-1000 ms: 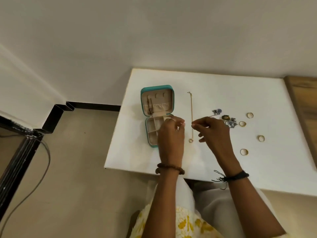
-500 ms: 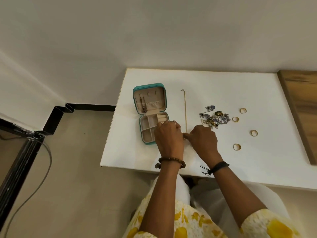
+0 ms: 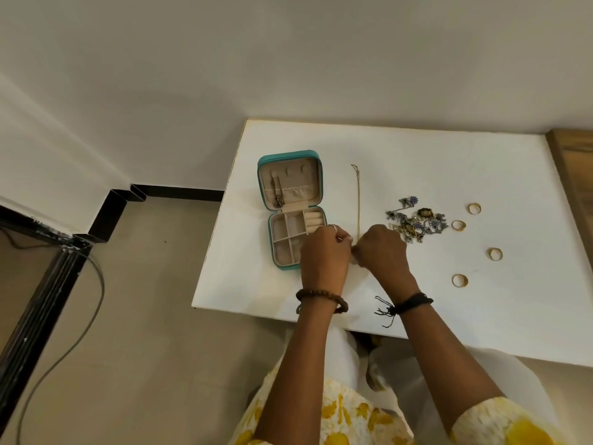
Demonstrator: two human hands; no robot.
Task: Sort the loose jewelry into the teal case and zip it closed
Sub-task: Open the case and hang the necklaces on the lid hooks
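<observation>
The teal case [image 3: 265,175] lies open on the white table [image 3: 417,149], its beige lid holding one hanging piece and its tray split into compartments. A thin gold chain [image 3: 358,200] stretches straight toward me just right of the case. My left hand [image 3: 324,255] and my right hand [image 3: 382,252] meet at the chain's near end, fingers pinched together on it; the end itself is hidden. A tangle of blue and dark jewelry [image 3: 417,221] sits right of my right hand. Several gold rings lie further right, such as one ring [image 3: 459,280] near the front.
A wooden surface [image 3: 574,175] borders the table on the right. The table's left and front edges drop to a beige floor, where a grey cable [image 3: 93,290] and a black frame [image 3: 41,284] lie at the left. A white wall stands behind.
Both hands drew closer together and lower along the chain, now pinching its near end. The jewelry tangle, partly hidden before, now shows fully. The camera view shifted slightly.
</observation>
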